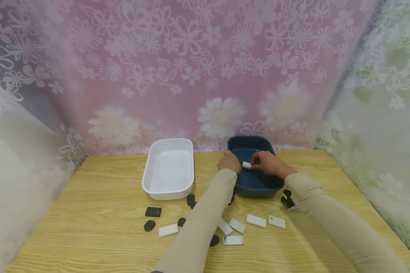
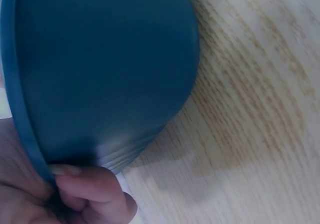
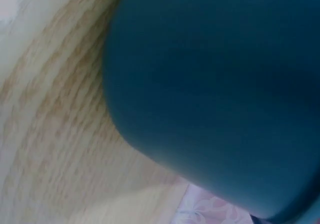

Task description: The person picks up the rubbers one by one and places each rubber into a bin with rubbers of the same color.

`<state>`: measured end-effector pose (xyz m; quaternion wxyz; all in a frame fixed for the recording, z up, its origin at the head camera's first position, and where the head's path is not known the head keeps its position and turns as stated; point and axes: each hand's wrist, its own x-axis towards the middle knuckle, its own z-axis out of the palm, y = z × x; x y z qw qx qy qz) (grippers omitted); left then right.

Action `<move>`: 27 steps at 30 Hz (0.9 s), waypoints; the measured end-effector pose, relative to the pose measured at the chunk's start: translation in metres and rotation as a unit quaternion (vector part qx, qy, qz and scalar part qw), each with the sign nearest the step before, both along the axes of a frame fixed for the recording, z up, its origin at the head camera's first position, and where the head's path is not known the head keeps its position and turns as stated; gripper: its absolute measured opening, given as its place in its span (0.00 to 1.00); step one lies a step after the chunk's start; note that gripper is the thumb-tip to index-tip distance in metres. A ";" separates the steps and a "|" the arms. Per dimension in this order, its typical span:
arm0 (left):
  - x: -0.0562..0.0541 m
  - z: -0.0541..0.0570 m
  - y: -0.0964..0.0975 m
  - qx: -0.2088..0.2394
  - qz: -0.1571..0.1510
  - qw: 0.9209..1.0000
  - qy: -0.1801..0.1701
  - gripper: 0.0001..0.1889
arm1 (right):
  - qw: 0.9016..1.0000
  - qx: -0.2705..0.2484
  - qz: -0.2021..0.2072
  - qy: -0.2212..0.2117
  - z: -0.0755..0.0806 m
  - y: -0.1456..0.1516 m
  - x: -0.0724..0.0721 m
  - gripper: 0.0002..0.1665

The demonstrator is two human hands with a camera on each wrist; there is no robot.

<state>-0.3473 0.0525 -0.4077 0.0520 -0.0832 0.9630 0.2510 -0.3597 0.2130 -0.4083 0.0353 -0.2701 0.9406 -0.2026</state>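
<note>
In the head view a dark blue basin (image 1: 256, 192) stands on the table's right half. My left hand (image 1: 229, 162) holds its left rim, and the left wrist view shows the fingers (image 2: 92, 186) curled over the basin's edge. Inside the basin, my right hand (image 1: 268, 163) pinches a small white rectangular block (image 1: 246, 165) by its right end. The right wrist view has only the basin's outer wall (image 3: 210, 93), with that hand out of sight. What else lies in the basin is partly hidden by the hands.
A white basin (image 1: 168, 195) stands left of the blue one. Nearer the front lie several white blocks, one white block (image 1: 256, 221) among them, a black rectangular block (image 1: 153, 212) and several black rounded pieces (image 1: 149, 226). My left sleeve (image 1: 205, 220) covers part of them. A floral curtain (image 1: 177, 76) hangs behind.
</note>
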 end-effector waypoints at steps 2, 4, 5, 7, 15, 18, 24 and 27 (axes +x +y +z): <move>0.001 0.000 0.000 0.000 0.003 1.000 0.000 0.26 | 1.000 -0.002 0.005 0.002 -0.002 0.000 -0.001 0.06; 0.002 0.001 0.001 0.000 0.006 1.000 -0.002 0.25 | 1.000 -0.004 0.005 0.002 -0.005 -0.001 -0.001 0.06; 0.002 0.001 0.001 0.001 0.007 1.000 -0.003 0.25 | 1.000 -0.006 0.007 0.001 -0.006 -0.001 -0.001 0.06; 0.003 0.001 0.001 0.003 0.008 1.000 -0.006 0.25 | 1.000 -0.010 0.008 0.000 -0.008 0.000 -0.002 0.06; 0.001 0.000 0.002 -0.005 0.002 1.000 -0.020 0.25 | 0.999 0.023 0.038 -0.022 -0.010 -0.003 -0.004 0.05; 0.001 0.000 0.004 -0.013 -0.001 1.000 -0.022 0.24 | 0.998 0.039 0.047 -0.033 -0.007 -0.002 -0.001 0.07; -0.003 -0.002 0.005 -0.018 -0.007 1.000 -0.024 0.28 | 0.992 0.077 0.098 -0.018 0.005 -0.002 0.007 0.14; -0.003 -0.004 0.003 -0.023 -0.007 0.999 -0.026 0.28 | 0.993 0.064 0.103 0.005 0.009 -0.001 0.018 0.17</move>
